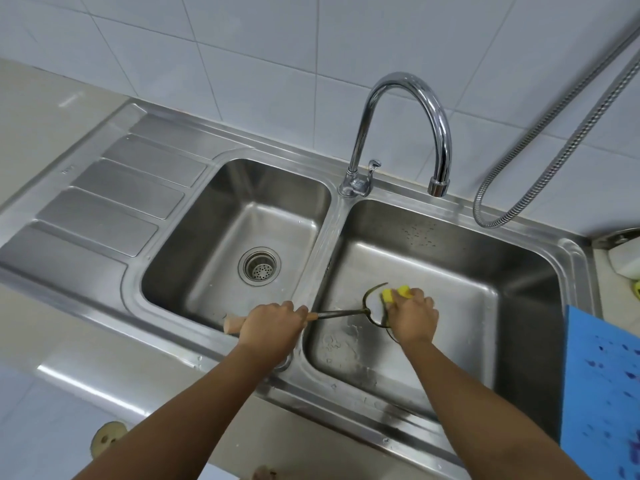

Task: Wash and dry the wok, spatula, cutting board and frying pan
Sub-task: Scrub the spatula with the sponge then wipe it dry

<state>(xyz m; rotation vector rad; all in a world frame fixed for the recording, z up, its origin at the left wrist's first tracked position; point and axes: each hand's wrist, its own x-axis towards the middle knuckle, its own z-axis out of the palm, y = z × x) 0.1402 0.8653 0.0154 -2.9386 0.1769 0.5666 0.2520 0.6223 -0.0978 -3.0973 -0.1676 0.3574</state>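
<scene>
Nearest, at the bottom edge, a round beige thing (105, 438) shows low beside the left forearm; what it is cannot be told. Both bare forearms reach forward over the front rim of the steel sink (346, 420). At the right edge lies a blue flat piece (602, 393) speckled with dark spots, covering the sink's right rim; whether it is a board or a cloth cannot be told.

The left hand (270, 323) is curled, knuckles up, round the wooden handle of the spatula (341, 315). The handle's end juts out left of the fist, and the metal shaft crosses the divider into the right basin (450, 233). There the dark blade stands edge-on above the wet floor, partly hidden by the right hand (412, 320). That hand grips a yellow sponge (398, 294) and presses it against the blade.

Farther left, the left basin (221, 216) holds only its drain strainer (259, 265), with the ribbed drainboard (114, 202) beside it. Behind the divider rises the chrome faucet (408, 84), its spout arched over the right basin. A metal hose (554, 143) loops down the white tiled wall (242, 46) at far right, above a white object (627, 261) on the counter.
</scene>
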